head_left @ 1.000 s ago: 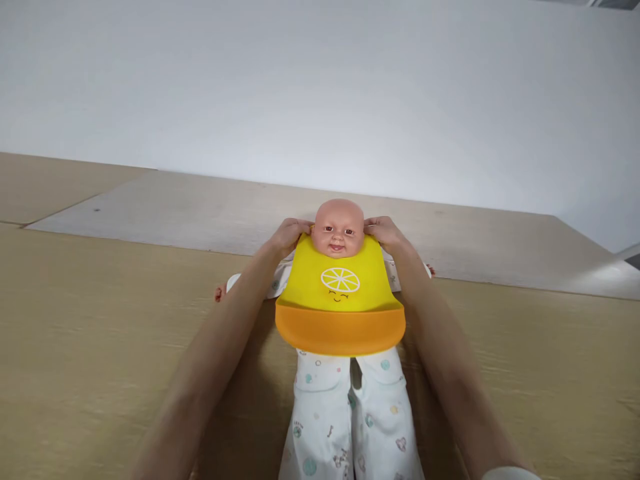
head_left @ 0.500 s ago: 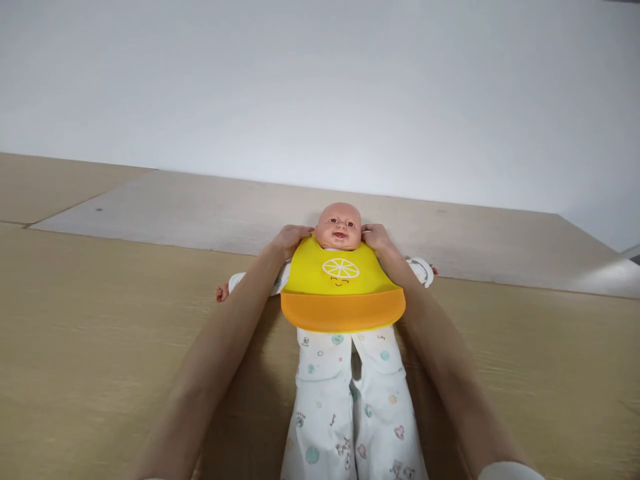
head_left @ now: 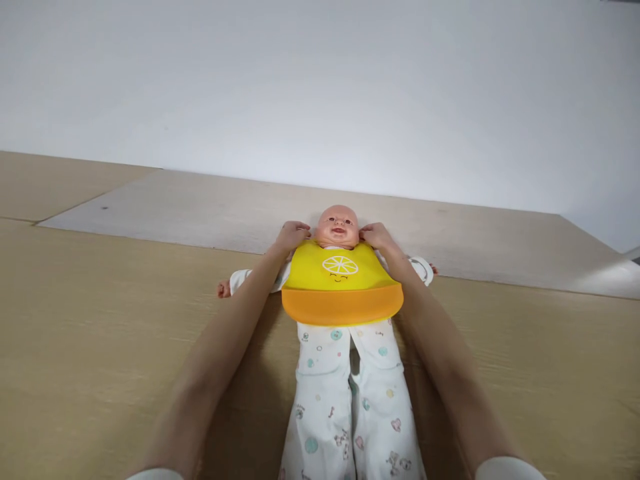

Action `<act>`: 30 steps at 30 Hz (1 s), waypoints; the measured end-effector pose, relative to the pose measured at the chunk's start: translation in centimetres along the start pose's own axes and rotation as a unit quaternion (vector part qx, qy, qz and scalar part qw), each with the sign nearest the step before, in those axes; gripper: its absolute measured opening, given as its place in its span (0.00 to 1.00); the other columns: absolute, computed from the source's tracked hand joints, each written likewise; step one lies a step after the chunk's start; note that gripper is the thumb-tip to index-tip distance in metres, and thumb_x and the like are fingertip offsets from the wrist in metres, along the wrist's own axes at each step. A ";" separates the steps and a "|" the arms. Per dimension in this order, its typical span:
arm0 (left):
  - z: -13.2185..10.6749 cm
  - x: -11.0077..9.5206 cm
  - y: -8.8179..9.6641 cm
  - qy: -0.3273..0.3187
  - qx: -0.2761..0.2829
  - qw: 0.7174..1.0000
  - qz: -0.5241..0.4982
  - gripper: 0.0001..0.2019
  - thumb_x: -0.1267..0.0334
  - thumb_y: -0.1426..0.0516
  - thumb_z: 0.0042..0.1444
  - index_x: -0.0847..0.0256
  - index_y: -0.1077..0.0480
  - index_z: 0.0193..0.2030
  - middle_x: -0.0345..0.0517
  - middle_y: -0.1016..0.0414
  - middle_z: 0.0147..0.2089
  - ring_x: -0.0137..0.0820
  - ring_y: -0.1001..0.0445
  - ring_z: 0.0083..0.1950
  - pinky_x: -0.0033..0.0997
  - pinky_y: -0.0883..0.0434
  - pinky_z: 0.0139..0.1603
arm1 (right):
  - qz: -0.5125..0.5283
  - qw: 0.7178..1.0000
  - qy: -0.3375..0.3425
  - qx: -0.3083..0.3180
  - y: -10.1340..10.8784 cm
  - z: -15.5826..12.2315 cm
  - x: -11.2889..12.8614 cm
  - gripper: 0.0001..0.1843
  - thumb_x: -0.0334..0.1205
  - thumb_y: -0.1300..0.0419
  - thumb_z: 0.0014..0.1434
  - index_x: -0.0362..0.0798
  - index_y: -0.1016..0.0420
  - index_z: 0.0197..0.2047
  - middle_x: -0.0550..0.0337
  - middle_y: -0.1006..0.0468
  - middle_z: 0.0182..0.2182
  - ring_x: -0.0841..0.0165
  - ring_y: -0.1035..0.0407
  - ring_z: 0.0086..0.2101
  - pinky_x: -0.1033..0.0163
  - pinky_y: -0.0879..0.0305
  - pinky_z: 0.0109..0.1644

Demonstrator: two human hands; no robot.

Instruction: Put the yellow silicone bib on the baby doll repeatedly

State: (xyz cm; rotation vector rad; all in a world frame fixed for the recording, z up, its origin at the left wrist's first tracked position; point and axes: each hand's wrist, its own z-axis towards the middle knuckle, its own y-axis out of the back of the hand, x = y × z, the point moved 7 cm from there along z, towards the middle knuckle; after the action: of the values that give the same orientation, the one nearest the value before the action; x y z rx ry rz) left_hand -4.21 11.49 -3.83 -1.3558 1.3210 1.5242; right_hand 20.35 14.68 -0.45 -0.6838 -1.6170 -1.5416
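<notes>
A baby doll (head_left: 338,217) lies on its back with its head away from me, dressed in white patterned clothes (head_left: 327,400). Over its chest is a yellow bib (head_left: 305,267) with a white citrus slice print and an orange catch pocket (head_left: 343,305). My left hand (head_left: 293,235) is beside the left of the doll's head, its fingers pinched at the bib's upper corner. On the other side of the head, my right hand (head_left: 376,235) pinches the opposite upper corner. The fingertips and the neck straps are partly hidden behind the doll's head and neck.
The doll rests on a tan wood-look surface (head_left: 110,333) with a paler grey panel (head_left: 210,207) behind it. A white wall (head_left: 320,87) rises beyond. The doll's sleeved arms stretch out sideways under my forearms.
The bib's lower edge has come slightly up the doll's body, and the head has tilted back a little. Both hands remain beside the neck, the left marginally farther from the head.
</notes>
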 end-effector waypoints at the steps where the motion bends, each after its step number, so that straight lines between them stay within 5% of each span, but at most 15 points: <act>1: -0.1 -0.5 0.5 -0.020 -0.024 0.999 0.016 0.06 0.71 0.40 0.41 0.61 0.27 0.30 0.49 0.22 0.33 0.40 0.24 0.44 0.36 0.30 0.48 | -0.013 1.000 -0.003 -0.017 0.8 -0.1 0.4 0.14 0.43 0.39 0.61 0.38 0.24 0.40 0.52 0.23 0.39 0.67 0.29 0.43 0.65 0.32 0.50; 4: -1.3 -2.5 2.0 -0.119 -0.072 0.983 0.121 0.06 0.71 0.43 0.46 0.61 0.26 0.32 0.52 0.21 0.40 0.39 0.26 0.50 0.33 0.34 0.55 | -0.079 0.992 0.021 -0.091 4.0 -0.7 2.1 0.11 0.38 0.41 0.58 0.40 0.22 0.39 0.49 0.22 0.38 0.66 0.29 0.42 0.67 0.35 0.50; 7: -4.1 -4.0 3.0 -0.199 -0.068 0.935 0.286 0.10 0.70 0.49 0.51 0.62 0.26 0.33 0.54 0.20 0.38 0.39 0.25 0.43 0.34 0.33 0.49 | -0.164 0.981 0.044 -0.098 6.0 -2.3 1.9 0.14 0.38 0.46 0.58 0.42 0.21 0.40 0.51 0.21 0.38 0.67 0.28 0.39 0.67 0.35 0.46; 12: -9.0 -2.9 4.2 -0.205 0.118 0.844 0.481 0.08 0.65 0.49 0.50 0.58 0.28 0.30 0.48 0.21 0.38 0.39 0.25 0.42 0.34 0.33 0.45 | -0.243 0.962 0.060 0.109 4.9 -6.9 -3.9 0.16 0.43 0.39 0.53 0.46 0.26 0.44 0.57 0.22 0.42 0.69 0.29 0.37 0.68 0.38 0.41; 16: -10.9 -1.2 4.9 -0.209 0.187 0.814 0.508 0.08 0.56 0.42 0.46 0.57 0.32 0.30 0.47 0.22 0.42 0.40 0.25 0.45 0.32 0.33 0.44 | -0.336 0.937 0.068 0.062 5.8 -10.0 -6.9 0.22 0.52 0.38 0.53 0.46 0.32 0.46 0.56 0.24 0.45 0.64 0.30 0.42 0.68 0.44 0.38; 19: -10.1 0.1 5.2 -0.189 0.155 0.794 0.557 0.09 0.55 0.44 0.51 0.58 0.34 0.29 0.48 0.22 0.38 0.39 0.25 0.41 0.34 0.35 0.40 | -0.388 0.920 0.055 0.011 6.6 -11.0 -7.2 0.17 0.48 0.41 0.56 0.47 0.31 0.45 0.56 0.23 0.43 0.64 0.30 0.42 0.68 0.50 0.37; 23: -8.9 0.2 4.9 -0.220 0.073 0.761 0.606 0.08 0.58 0.46 0.56 0.58 0.30 0.35 0.50 0.21 0.42 0.42 0.25 0.46 0.39 0.37 0.48 | -0.424 0.905 0.022 -0.025 7.5 -11.1 -6.8 0.16 0.48 0.43 0.58 0.49 0.29 0.46 0.56 0.22 0.42 0.64 0.29 0.39 0.67 0.49 0.37; 30: -9.6 0.6 3.8 -0.255 -0.002 0.752 0.608 0.10 0.63 0.48 0.59 0.60 0.27 0.42 0.55 0.22 0.50 0.48 0.29 0.55 0.46 0.39 0.54 | -0.457 0.888 0.016 -0.055 6.8 -12.9 -4.8 0.18 0.37 0.48 0.61 0.47 0.29 0.53 0.49 0.26 0.52 0.55 0.34 0.54 0.54 0.39 0.54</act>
State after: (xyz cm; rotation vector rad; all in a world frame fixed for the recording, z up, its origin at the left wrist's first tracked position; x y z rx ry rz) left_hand -5.43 1.27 -2.83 0.2043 1.8807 2.4241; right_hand 30.80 3.38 -1.20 0.1207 -1.9563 -2.2835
